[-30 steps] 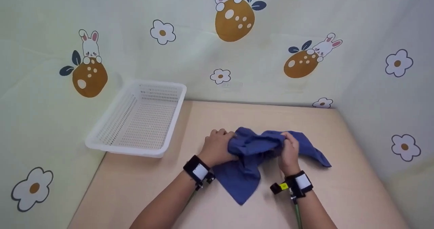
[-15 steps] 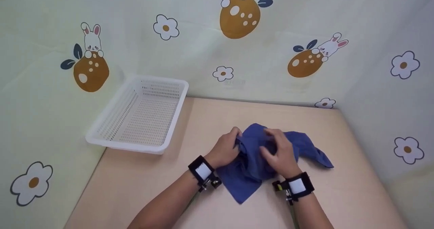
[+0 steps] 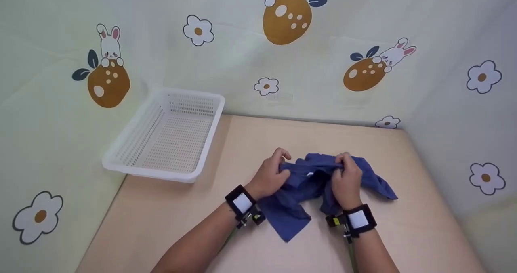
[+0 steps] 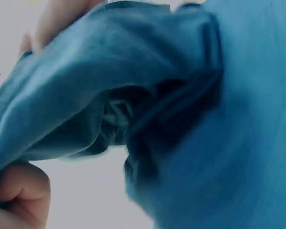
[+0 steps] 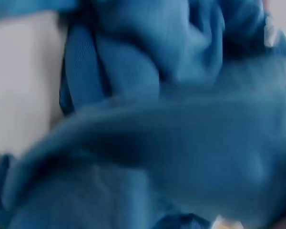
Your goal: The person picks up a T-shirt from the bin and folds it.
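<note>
A crumpled blue garment (image 3: pixel 297 192), which looks like a shirt, is bunched up over the table, with a white tag (image 3: pixel 310 174) showing in its upper fold. My left hand (image 3: pixel 268 175) grips its left side; in the left wrist view the thumb (image 4: pixel 24 188) is curled at the fabric's edge and other fingers (image 4: pixel 62 21) lie behind the cloth. On the other side, my right hand (image 3: pixel 347 181) grips the upper edge with curled fingers. Blurred blue fabric (image 5: pixel 190 133) fills most of the right wrist view and hides nearly all of that hand.
A white perforated plastic basket (image 3: pixel 208 143) stands at the back left of the light wooden table (image 3: pixel 258 139). Patterned curtain-like walls (image 3: pixel 226 67) rise behind the table and on both sides. Each wrist wears a black strap with a small camera.
My right hand has let go of the shirt, passed over it with spread fingers and gripped its upper edge again. The left hand has shifted slightly right, and a white tag now shows.
</note>
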